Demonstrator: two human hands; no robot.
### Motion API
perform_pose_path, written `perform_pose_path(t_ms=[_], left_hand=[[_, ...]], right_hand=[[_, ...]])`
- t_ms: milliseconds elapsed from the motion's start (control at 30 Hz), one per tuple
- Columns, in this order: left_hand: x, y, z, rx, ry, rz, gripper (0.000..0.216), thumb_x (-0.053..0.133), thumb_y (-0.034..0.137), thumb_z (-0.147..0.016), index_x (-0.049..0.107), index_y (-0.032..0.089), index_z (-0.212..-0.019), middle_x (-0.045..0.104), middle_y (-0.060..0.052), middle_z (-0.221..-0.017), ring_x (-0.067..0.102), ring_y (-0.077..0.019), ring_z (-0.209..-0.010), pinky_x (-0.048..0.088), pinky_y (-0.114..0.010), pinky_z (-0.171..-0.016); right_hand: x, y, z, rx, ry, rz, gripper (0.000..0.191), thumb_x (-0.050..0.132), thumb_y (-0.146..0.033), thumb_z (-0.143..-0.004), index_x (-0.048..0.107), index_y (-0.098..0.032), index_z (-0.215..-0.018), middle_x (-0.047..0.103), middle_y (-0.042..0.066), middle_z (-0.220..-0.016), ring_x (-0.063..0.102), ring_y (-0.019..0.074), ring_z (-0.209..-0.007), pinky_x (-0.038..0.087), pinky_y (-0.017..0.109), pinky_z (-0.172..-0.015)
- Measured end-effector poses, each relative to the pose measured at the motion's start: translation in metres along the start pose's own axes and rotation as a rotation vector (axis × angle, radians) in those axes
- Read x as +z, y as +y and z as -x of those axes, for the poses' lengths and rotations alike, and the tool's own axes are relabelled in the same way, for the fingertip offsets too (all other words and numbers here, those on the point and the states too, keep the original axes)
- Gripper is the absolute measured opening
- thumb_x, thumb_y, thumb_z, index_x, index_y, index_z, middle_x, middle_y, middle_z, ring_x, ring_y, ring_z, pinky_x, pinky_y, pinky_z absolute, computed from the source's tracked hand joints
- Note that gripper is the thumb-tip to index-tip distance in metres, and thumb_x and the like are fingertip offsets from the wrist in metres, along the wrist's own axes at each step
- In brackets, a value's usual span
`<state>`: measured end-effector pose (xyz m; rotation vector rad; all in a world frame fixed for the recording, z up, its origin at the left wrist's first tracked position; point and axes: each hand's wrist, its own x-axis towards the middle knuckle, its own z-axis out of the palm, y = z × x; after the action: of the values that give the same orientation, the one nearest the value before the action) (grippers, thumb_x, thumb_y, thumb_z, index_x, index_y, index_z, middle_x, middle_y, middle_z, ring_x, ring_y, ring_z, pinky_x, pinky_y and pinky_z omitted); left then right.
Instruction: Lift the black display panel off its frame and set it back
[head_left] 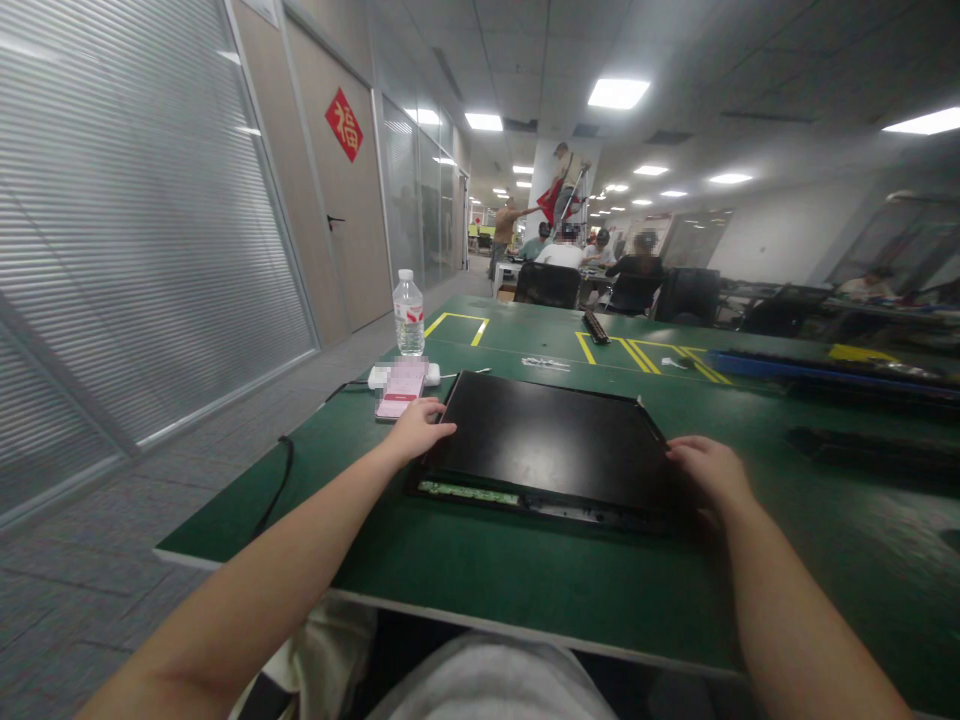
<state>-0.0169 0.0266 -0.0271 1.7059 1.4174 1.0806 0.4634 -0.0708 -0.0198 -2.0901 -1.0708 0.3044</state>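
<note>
A flat black screen panel (555, 430) lies on the green table in front of me. A strip of green circuit board (469, 492) shows along its near edge, inside a dark frame. My left hand (420, 428) holds the panel's left edge, its thumb along the rim and its fingers curled at the side. On the opposite side, my right hand (709, 468) grips the right edge between thumb and fingers; some fingertips are hidden. Close beyond my left hand lies a phone (397, 400) with a lit screen, partly blurred, beside a white power strip (431, 374).
A water bottle (409, 315) stands behind the phone. Yellow tape (641, 355) marks the table (525, 590), where a dark slotted bar (595, 328) lies at the back. A long blue-edged part (810, 365) is at right. A black cable (277, 485) hangs at left. People sit and stand far behind.
</note>
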Motion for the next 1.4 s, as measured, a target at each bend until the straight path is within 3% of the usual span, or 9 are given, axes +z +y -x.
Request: perform_pose_path(t_ms=[367, 600, 967, 1400], left_hand=[[-0.0013, 0.0006, 0.0012, 0.047, -0.025, -0.246, 0.034, 0.076, 0.033, -0.063, 0.078, 0.016, -0.093, 0.062, -0.013, -0.131, 0.060, -0.0340, -0.122, 0.051, -0.039, -0.099], [-0.0002, 0.0040, 0.0026, 0.052, -0.054, -0.338, 0.031, 0.072, 0.032, -0.065, 0.078, 0.016, -0.091, 0.062, -0.015, -0.131, 0.058, -0.0328, -0.124, 0.051, -0.038, -0.100], [-0.0022, 0.0064, -0.0004, 0.122, -0.032, -0.303, 0.020, 0.058, 0.021, -0.066, 0.077, 0.024, -0.069, 0.074, -0.007, -0.106, 0.062, -0.0317, -0.116, 0.044, -0.040, -0.108], [-0.0004, 0.0027, 0.0021, 0.147, -0.044, -0.423, 0.038, 0.049, 0.008, -0.069, 0.080, 0.017, -0.089, 0.067, -0.012, -0.126, 0.058, -0.0310, -0.125, 0.040, -0.041, -0.113]], right_hand=[[0.0011, 0.0021, -0.0015, 0.049, -0.014, -0.055, 0.025, 0.065, -0.031, -0.062, 0.077, -0.021, -0.082, 0.072, 0.007, -0.070, 0.064, 0.0238, -0.071, 0.047, 0.034, -0.067], [0.0028, 0.0039, -0.0035, 0.054, -0.012, -0.027, 0.025, 0.064, -0.030, -0.062, 0.077, -0.021, -0.082, 0.073, 0.007, -0.074, 0.064, 0.0236, -0.074, 0.047, 0.034, -0.069], [0.0012, 0.0026, -0.0019, 0.014, -0.012, -0.019, 0.021, 0.064, -0.030, -0.062, 0.076, -0.023, -0.077, 0.073, 0.006, -0.070, 0.065, 0.0253, -0.076, 0.047, 0.035, -0.070], [0.0013, 0.0019, -0.0019, 0.041, -0.021, -0.006, 0.023, 0.064, -0.031, -0.064, 0.077, -0.022, -0.081, 0.071, 0.006, -0.068, 0.065, 0.0247, -0.074, 0.048, 0.034, -0.070]])
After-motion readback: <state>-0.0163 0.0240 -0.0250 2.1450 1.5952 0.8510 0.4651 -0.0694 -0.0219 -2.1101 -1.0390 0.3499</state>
